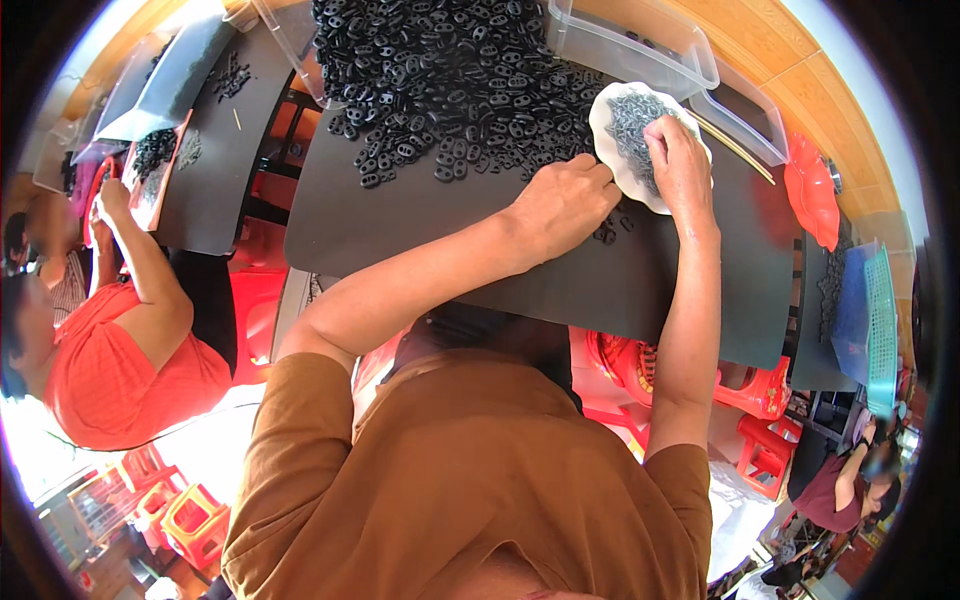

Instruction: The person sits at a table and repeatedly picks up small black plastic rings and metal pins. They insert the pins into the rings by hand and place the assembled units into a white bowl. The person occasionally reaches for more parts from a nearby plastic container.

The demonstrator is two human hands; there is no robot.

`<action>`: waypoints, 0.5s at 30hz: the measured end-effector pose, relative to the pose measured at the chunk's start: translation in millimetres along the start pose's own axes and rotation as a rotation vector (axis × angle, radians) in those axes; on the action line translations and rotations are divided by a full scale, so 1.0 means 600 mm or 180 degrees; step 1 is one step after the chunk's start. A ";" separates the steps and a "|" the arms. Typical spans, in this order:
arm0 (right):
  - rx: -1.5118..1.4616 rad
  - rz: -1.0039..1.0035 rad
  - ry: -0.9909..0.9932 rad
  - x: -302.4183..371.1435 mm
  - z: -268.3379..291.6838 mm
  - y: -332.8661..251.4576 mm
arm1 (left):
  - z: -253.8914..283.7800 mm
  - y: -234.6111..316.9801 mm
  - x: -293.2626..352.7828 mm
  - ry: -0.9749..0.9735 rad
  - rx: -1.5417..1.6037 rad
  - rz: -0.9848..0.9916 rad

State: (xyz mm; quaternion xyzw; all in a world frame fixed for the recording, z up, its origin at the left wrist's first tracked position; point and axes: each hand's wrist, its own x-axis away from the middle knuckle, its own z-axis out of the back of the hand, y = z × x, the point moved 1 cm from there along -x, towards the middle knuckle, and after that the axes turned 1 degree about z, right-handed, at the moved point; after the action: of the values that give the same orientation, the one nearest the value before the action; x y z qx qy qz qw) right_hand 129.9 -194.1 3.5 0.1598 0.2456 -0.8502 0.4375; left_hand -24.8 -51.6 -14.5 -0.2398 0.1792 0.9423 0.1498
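My right hand [682, 172] reaches over a white scalloped dish [600, 118], its fingers drawn together at the small grey metal pieces [632, 112] inside. What those fingertips hold is too small to make out. Beside the dish's left rim, my left hand [566, 208] is closed above the dark table [400, 232]; its fingers hide whatever they grip. A few small black pieces [612, 226] lie just below that hand. Beyond it spreads a big heap of black plastic parts with paired holes [440, 75].
Clear plastic bins [640, 50] stand behind the dish, with thin yellowish sticks [738, 152] beside it. A red scalloped dish [810, 190] is at the right. To the left, a person in red [135, 350] works at another table [205, 190]. Red stools [195, 525] stand around.
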 end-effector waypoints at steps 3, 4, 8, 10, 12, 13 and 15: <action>-0.0091 -0.0065 0.0082 -0.001 -0.005 -0.001 | -0.003 0.007 0.000 0.0182 0.0108 -0.0030; -0.0126 -0.0090 0.0131 -0.001 -0.005 -0.003 | -0.003 0.009 0.000 0.0220 0.0164 -0.0039; -0.0188 0.0016 0.0322 -0.002 -0.002 -0.013 | 0.004 0.012 -0.001 -0.0112 0.0172 -0.0090; -0.0280 0.0165 0.0380 -0.004 -0.006 -0.017 | 0.002 0.011 0.000 -0.0167 0.0229 -0.0021; -0.0145 0.0236 0.0457 -0.003 -0.004 -0.013 | 0.004 0.014 0.002 -0.0118 0.0241 0.0012; -0.0073 0.0264 0.0494 -0.001 -0.003 -0.010 | 0.005 0.016 0.003 -0.0097 0.0254 0.0025; -0.0079 0.0268 0.0702 0.001 -0.002 -0.009 | 0.026 0.006 0.010 0.0202 0.0506 0.0189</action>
State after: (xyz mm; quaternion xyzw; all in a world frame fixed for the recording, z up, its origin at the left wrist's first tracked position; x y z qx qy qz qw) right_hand 125.0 -191.0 3.6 0.2570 0.2958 -0.8052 0.4451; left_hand -37.2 -47.3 -3.7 -0.2514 0.2651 0.9211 0.1346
